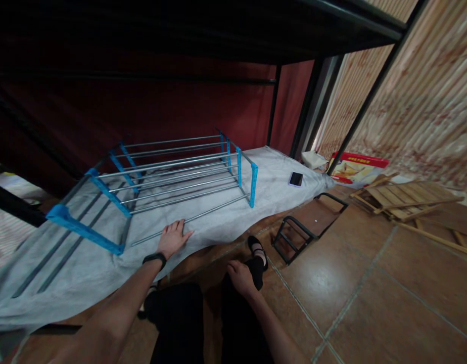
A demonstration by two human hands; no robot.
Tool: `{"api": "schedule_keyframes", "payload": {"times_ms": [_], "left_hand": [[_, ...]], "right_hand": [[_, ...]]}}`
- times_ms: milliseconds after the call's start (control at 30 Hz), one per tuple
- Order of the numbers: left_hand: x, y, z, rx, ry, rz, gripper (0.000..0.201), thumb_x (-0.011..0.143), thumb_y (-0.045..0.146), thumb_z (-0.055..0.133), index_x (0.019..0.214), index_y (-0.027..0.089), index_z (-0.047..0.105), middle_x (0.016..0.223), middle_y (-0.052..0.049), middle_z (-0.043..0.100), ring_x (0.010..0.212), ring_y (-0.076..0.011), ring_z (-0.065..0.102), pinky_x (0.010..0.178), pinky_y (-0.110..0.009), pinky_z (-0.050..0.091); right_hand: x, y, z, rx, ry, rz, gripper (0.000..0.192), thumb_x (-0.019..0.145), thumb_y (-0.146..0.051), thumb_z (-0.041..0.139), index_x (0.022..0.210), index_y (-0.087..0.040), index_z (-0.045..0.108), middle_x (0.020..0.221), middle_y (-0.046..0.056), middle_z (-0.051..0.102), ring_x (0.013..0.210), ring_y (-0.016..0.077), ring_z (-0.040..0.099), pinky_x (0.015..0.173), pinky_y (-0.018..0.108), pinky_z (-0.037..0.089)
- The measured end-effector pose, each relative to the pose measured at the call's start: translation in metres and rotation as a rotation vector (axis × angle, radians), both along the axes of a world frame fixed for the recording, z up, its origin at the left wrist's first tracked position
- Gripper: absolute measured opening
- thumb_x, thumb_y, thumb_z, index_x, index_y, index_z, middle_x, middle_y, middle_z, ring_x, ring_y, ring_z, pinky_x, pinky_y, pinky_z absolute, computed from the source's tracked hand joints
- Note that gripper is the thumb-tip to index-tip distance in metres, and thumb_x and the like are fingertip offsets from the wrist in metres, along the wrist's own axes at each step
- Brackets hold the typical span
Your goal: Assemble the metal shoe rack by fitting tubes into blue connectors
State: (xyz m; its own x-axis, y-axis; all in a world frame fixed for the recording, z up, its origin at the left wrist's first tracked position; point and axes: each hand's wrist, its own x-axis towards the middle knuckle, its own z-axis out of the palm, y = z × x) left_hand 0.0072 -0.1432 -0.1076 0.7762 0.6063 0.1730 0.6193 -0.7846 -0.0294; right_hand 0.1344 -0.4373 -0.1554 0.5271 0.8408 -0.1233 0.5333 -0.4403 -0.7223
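Note:
A rack of metal rods joined by blue plastic brackets [252, 184] lies on the grey-white cloth [279, 167]. In front of it a loose thin metal rod [214, 208] slants across the cloth. Its right end reaches the nearest right bracket, while its left end lies free of the left bracket [93, 235]. My left hand [175, 237], with a dark band on the wrist, rests on this rod, fingers stretched over it and thumb apart. My right hand [241, 277] lies on my right knee with nothing visible in it.
Two loose flat bars [61, 268] lie at the left of the cloth. A phone [296, 179] is on its right side. A small black-framed stool [305, 227] stands on the tiled floor, near folded wooden slats [411, 194] and a red-yellow box [358, 167]. A dark frame [360, 119] hangs overhead.

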Motion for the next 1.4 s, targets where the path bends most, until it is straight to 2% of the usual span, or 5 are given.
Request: {"api": "schedule_keyframes", "payload": {"times_ms": [267,600,867,1133,1400], "left_hand": [[0.002,-0.005,0.022,-0.173,0.114,0.091,0.063,0.097,0.049,0.04,0.146,0.01,0.044,0.147,-0.025,0.05,0.137,-0.0349,0.048,0.11,-0.057,0.034],[-0.007,-0.001,-0.001,-0.088,-0.049,0.061,0.042,0.101,0.034,0.033,0.129,0.017,0.058,0.138,-0.018,0.059,0.127,-0.0306,0.056,0.104,-0.05,0.039],[-0.009,0.022,0.002,-0.164,-0.056,0.126,0.039,0.096,0.013,0.03,0.118,0.018,0.062,0.123,-0.015,0.067,0.116,-0.028,0.061,0.097,-0.047,0.043],[-0.01,0.025,-0.01,-0.131,-0.112,0.089,0.043,0.095,0.007,0.033,0.122,0.021,0.063,0.125,-0.012,0.068,0.119,-0.0274,0.061,0.103,-0.046,0.044],[0.0,0.019,-0.024,-0.18,-0.096,0.067,0.066,0.082,-0.006,0.038,0.138,0.024,0.057,0.136,-0.011,0.064,0.129,-0.0261,0.057,0.115,-0.05,0.036]], "right_hand": [[0.009,0.012,0.004,0.193,-0.062,-0.016,0.038,0.1,-0.028,0.035,0.103,-0.026,0.073,0.105,0.005,0.074,0.107,0.0198,0.067,0.099,0.03,0.047],[0.006,0.045,-0.026,0.371,-0.032,-0.103,0.042,0.095,-0.037,0.039,0.113,-0.023,0.074,0.117,0.011,0.073,0.113,0.0281,0.067,0.107,0.046,0.048],[0.049,0.092,-0.04,0.465,0.138,-0.113,0.041,0.08,-0.032,0.046,0.106,-0.02,0.075,0.114,0.013,0.073,0.113,0.0288,0.068,0.106,0.045,0.051],[0.101,0.145,0.001,0.603,-0.246,-0.121,0.054,0.087,-0.019,0.038,0.136,-0.019,0.059,0.146,0.013,0.052,0.139,0.0261,0.047,0.116,0.047,0.04],[0.161,0.172,-0.03,0.35,-0.695,0.047,0.054,0.083,-0.011,0.039,0.129,-0.024,0.066,0.133,0.01,0.066,0.127,0.0298,0.057,0.117,0.06,0.026]]}}
